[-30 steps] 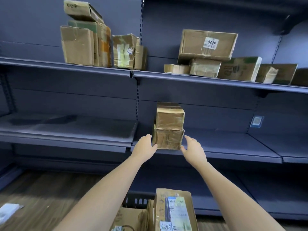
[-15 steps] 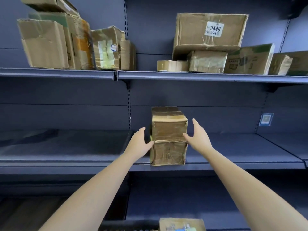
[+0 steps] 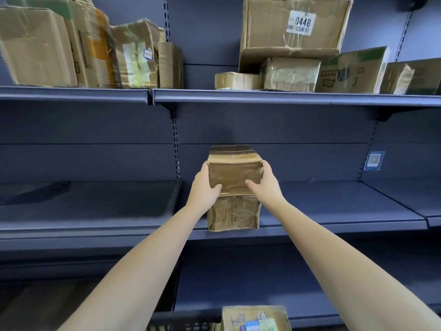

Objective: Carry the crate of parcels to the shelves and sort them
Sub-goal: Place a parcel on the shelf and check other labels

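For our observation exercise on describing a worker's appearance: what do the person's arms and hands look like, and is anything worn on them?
Both forearms are bare up to the frame's edge: no sleeves show. The left hand and right hand wear no gloves, and no watch, bracelet or ring can be seen. No markings show on them.

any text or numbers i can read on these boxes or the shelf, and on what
"0448": white label on the big top box; the small print under it is too blurred.
Sticker on the crumpled box: unreadable.
Printing on the green-edged box: too blurred.
Blue tag on the shelf back panel: unreadable.
Label on the crate parcel: unreadable.
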